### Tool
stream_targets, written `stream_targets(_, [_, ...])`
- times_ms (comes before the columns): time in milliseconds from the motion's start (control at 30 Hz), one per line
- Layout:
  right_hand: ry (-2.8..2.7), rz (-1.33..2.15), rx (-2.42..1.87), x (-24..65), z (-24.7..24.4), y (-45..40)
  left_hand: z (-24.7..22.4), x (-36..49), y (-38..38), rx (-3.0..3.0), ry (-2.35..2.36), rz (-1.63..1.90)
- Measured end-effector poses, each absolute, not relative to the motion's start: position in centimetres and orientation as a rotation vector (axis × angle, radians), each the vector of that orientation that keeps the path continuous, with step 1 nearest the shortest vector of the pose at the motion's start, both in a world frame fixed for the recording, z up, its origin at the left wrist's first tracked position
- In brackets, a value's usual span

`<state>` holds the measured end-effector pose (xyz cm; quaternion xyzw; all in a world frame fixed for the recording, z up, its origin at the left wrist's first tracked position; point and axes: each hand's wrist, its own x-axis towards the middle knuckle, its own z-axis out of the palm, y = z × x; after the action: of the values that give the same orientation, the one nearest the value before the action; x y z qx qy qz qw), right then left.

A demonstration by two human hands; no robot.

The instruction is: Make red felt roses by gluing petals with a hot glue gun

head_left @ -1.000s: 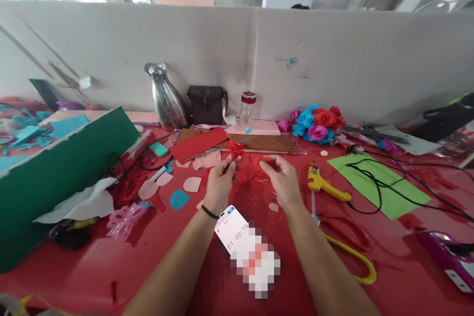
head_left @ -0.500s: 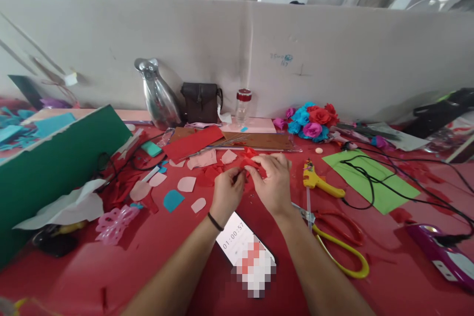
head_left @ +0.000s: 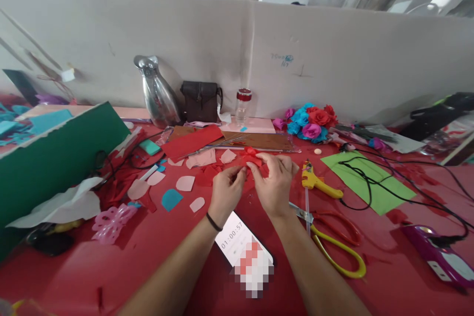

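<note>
1. Two bare hands nearly meet over the red table. The left hand pinches thumb and fingertips together at the lower edge of a red paper flower; the right hand grips its petals between thumb and forefinger. The fingers hide the flower's base.

2. One phone lies below, between the forearms; it reads "01:00:57". Its lower part is blurred out, and the left wrist, with one dark band, covers its top.

3. Left of the hands lie one blue petal cutout and several pink cutouts, too jumbled to count surely.

4. To the right: one yellow glue gun; one pair of scissors, its handles red and yellow, the tips behind the right forearm; one green sheet, crossed by black cable; one purple power strip.

5. Behind the flower, one red strip overlaps a brown board.

6. Along the partition stand one steel jug, one dark bag, one red-lidded glass bottle and one bunch of paper flowers. Blue handwritten figures above the bunch are partly blotted.
</note>
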<state>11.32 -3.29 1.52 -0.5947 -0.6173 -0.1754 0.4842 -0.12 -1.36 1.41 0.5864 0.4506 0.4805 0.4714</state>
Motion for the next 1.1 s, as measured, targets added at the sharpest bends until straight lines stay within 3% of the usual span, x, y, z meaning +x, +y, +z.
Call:
stream_targets(400, [-1.185,-0.188,-1.284,11.0,2.4,-3.8,2.9,-1.0,-1.0,0.907,0.731,1.047])
stream_targets(667, [-0.967,1.134,-1.008,10.1,2.6,-3.6,3.1,-2.7,-0.4,0.811,0.503,0.919])
stream_targets(1100, [-0.955,1.038,-0.957,9.0,2.4,-3.9,2.4,-2.8,0.0,0.742,0.483,0.85])
